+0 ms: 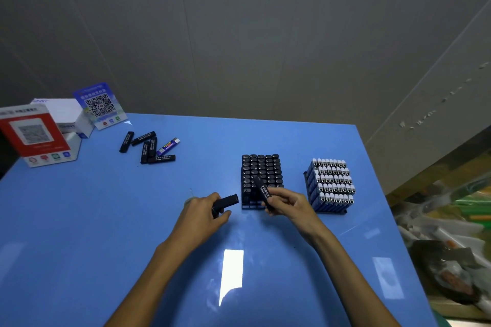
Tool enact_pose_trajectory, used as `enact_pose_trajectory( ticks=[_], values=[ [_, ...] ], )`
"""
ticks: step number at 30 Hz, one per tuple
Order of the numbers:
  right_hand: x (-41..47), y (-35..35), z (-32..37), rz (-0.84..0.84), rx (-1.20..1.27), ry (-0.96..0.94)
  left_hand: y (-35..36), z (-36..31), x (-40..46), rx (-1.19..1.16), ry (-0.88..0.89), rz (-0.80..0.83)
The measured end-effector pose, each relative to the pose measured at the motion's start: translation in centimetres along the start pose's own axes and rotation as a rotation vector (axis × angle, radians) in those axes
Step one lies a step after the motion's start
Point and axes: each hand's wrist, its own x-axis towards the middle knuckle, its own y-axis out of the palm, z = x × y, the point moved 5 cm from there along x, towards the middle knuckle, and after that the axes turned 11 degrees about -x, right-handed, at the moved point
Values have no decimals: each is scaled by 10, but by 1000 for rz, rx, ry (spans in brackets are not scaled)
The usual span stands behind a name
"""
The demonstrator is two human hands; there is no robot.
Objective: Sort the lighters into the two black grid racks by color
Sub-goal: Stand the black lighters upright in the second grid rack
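Observation:
Two black grid racks stand on the blue table. The left rack [252, 206] holds black lighters [261, 167] and has empty cells in its front row. The right rack [330, 210] is packed with blue, white-capped lighters [333, 179]. My left hand [203, 214] grips a black lighter [225, 202] just left of the left rack. My right hand [288, 203] pinches another black lighter [263, 192], tilted over that rack's front edge. A loose pile of several black lighters [148, 147] and one blue lighter [168, 146] lies at the far left.
A red QR-code stand [37, 138], a white box [67, 114] and a blue QR-code stand [99, 105] sit at the table's far left corner. The table's right edge [393, 220] drops off to cluttered goods on the floor. A grey wall rises behind.

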Motion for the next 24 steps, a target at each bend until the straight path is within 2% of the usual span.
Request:
enact_pose_trajectory(
  ticks=[15,24],
  values=[
    [5,2,-7,19,-113,26,1,5,0,-23,-22,0],
    [14,6,0,-35,-143,-81,-4,6,4,-27,-51,5]
  ],
)
